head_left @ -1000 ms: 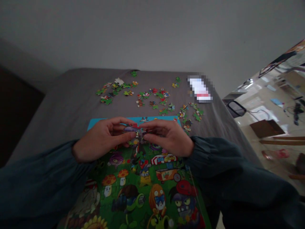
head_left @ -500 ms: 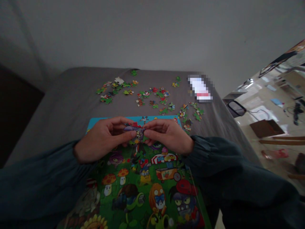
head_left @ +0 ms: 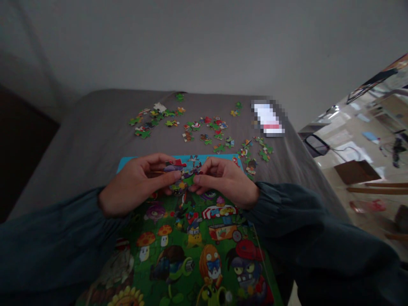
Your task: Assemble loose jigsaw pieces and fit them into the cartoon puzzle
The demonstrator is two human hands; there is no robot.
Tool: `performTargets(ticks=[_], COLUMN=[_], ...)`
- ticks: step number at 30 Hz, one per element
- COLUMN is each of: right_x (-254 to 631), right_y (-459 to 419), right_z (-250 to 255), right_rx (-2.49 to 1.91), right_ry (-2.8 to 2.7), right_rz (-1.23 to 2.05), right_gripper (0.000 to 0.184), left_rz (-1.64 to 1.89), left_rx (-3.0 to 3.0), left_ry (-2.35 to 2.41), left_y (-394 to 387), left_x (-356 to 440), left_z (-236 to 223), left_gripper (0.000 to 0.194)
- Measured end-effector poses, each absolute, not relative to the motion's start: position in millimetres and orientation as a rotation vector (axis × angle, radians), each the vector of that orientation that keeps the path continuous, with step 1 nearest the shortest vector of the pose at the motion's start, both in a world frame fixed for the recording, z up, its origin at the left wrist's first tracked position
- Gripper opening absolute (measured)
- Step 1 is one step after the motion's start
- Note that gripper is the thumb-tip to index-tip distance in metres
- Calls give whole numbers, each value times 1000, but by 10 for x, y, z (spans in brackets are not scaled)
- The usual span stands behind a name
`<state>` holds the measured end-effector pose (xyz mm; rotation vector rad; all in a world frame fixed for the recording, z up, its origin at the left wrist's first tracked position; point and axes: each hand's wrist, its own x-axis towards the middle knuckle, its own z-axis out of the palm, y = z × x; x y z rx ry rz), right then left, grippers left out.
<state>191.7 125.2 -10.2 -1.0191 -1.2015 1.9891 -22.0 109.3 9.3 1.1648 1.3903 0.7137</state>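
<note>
My left hand is closed over the upper part of a jigsaw puzzle. Between its thumb and fingers is a puzzle piece with red and purple on it, tilted up off the surface. Just to the right, my right hand is pinched, thumb against fingers. A small dark bit shows at its fingertips, but I cannot make out what it is. Below both hands, the puzzle shows cartoon plants and zombies on green, with a light blue border at the far edge. The fingers hide part of the upper rows.
Loose puzzle pieces lie scattered on the grey cloth beyond the puzzle, with more pieces at its right. A blurred-out phone rests at the back right. Behind is a wall; to the right, a cluttered floor with a brown box.
My hands have moved slightly apart at the fingertips. The red and purple piece in my left hand has tilted and shows more of its face. The loose pieces have stayed put.
</note>
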Motion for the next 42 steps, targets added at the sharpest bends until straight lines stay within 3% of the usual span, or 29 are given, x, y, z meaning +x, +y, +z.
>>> performTargets(ticks=[14, 21, 30, 42], right_x=[1938, 1940, 1967, 1943], right_y=[1257, 1285, 1269, 1252], right_z=[-141, -158, -109, -189], right_rx=[-929, -886, -990, -933], right_ry=[-1234, -1308, -1588, -1550], right_rz=[2001, 1854, 1695, 1846], right_gripper=[34, 17, 38, 22], left_rz=[731, 715, 694, 666], left_rx=[1180, 1172, 1174, 1261], left_ry=[1359, 1372, 1394, 1320], left_y=[1092, 1096, 1096, 1085], left_x=[-241, -221, -207, -218], left_z=[64, 80, 120, 99], left_gripper=[39, 40, 42, 35])
